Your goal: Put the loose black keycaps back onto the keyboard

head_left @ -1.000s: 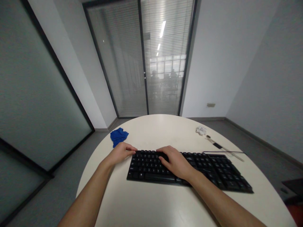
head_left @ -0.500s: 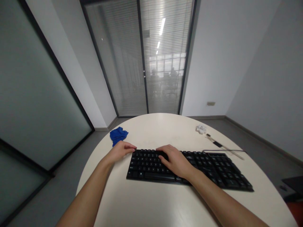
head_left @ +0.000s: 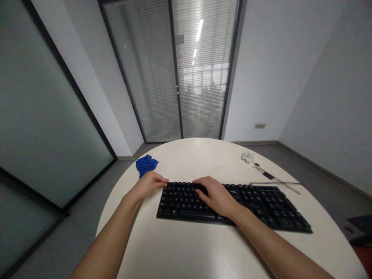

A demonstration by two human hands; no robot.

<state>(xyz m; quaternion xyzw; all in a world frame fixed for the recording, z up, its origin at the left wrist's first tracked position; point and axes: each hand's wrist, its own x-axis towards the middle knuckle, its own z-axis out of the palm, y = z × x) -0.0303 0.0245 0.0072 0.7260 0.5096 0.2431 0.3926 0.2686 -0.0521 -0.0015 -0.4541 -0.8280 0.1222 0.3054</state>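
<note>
A black keyboard (head_left: 261, 207) lies across the round white table (head_left: 186, 248). My left hand (head_left: 148, 185) is at the keyboard's far left corner, fingers curled over its edge. My right hand (head_left: 216, 195) lies palm down on the keys left of the middle, fingers bent onto the upper rows. It covers the keys beneath it. Both forearms reach in from the bottom of the view.
A crumpled blue cloth (head_left: 147, 164) sits at the table's left rim, just beyond my left hand. At the far right lie a crumpled white scrap (head_left: 247, 157), a thin pen-like stick (head_left: 269, 176) and the keyboard's cable (head_left: 276, 183). Glass doors with blinds stand behind.
Both hands stay where they were on the keyboard. Only the view has shifted slightly.
</note>
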